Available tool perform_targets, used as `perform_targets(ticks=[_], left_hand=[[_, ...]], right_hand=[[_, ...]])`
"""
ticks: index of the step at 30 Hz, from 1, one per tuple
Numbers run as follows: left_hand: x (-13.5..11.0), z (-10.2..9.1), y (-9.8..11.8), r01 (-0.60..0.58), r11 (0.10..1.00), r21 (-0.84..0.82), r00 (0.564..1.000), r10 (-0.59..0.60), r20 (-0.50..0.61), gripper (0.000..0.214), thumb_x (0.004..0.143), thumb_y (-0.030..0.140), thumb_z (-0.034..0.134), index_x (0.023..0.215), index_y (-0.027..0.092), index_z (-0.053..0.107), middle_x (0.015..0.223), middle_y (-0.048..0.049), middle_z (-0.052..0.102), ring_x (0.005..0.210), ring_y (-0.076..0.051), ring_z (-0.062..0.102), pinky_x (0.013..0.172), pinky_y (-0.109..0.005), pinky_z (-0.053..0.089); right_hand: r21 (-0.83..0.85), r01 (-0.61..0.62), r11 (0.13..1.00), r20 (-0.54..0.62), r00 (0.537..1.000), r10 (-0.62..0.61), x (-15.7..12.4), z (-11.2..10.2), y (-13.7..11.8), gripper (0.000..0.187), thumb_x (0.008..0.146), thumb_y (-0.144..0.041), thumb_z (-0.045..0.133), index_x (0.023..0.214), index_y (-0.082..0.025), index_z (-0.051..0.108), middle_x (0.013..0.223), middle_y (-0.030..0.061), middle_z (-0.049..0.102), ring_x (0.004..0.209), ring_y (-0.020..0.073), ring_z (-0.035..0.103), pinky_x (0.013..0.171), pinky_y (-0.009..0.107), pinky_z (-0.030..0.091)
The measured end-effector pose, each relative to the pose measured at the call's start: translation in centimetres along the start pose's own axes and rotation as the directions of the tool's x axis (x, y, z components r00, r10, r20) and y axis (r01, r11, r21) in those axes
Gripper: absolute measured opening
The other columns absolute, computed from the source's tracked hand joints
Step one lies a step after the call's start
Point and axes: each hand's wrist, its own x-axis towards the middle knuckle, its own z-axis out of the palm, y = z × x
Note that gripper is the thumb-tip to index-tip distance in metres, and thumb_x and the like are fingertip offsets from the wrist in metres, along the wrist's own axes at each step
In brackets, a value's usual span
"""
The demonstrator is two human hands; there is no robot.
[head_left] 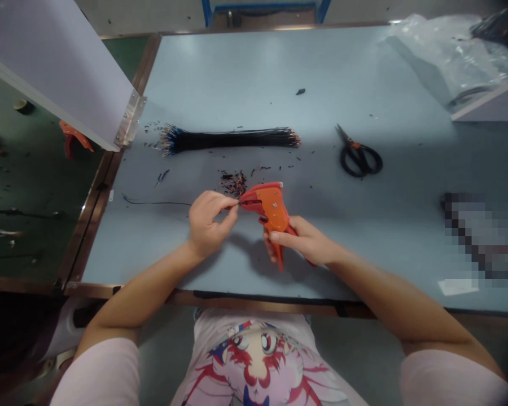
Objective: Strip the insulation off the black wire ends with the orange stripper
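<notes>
Wire stripper (274, 210), pistol-shaped, sits in our right hand (309, 239), its nose pointing at our left fingertips. How far its jaws are closed we cannot tell, nor can we see the near end of the black wire (161, 203), which is lost between our left fingertips and the nose. Part of the handles is covered too: our right fingers wrap around them, some tucked out of sight behind the orange grip, and only the lower tips show below. The body is bright orange, with a red nose and top, a red rear handle and small metal screws.

Our left hand (209, 223) pinches the wire between thumb and forefinger, right against the nose. From there the wire runs left across the pale blue table (398, 186), ending in a small bluish tip that is hard to make out.

Just beyond our left fingertips we see a heap of dark and coppery scraps (233, 184), too fine to tell apart. Farther past it lies a bundle of black wires (237, 138), blue near the left ends, with coppery tips. Right of our right fingers and farther off rest black-handled scissors (359, 158), slightly parted. Well beyond those, a clear plastic bag (452, 51) is partly hidden by a white panel (497, 104), and a pixelated object (482, 234) to our right is unreadable.
</notes>
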Motion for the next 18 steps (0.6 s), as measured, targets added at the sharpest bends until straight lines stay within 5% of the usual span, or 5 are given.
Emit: perform_targets(ticks=[18], left_hand=[[0.48,-0.67,0.70,-0.007,0.989,0.146,0.992,-0.011,0.122,0.006,0.079,0.015,0.060,0.073,0.017,0.061,0.059,0.0044,0.049,0.054,-0.007,0.044,0.056,-0.023,0.034]], right_hand=[[0.013,-0.125,0.992,-0.120,0.985,0.125,0.15,0.92,-0.28,0.040,0.085,-0.048,0.057,0.062,-0.016,0.047,0.048,-0.0034,0.050,0.034,0.0081,0.050,0.028,0.016,0.039]])
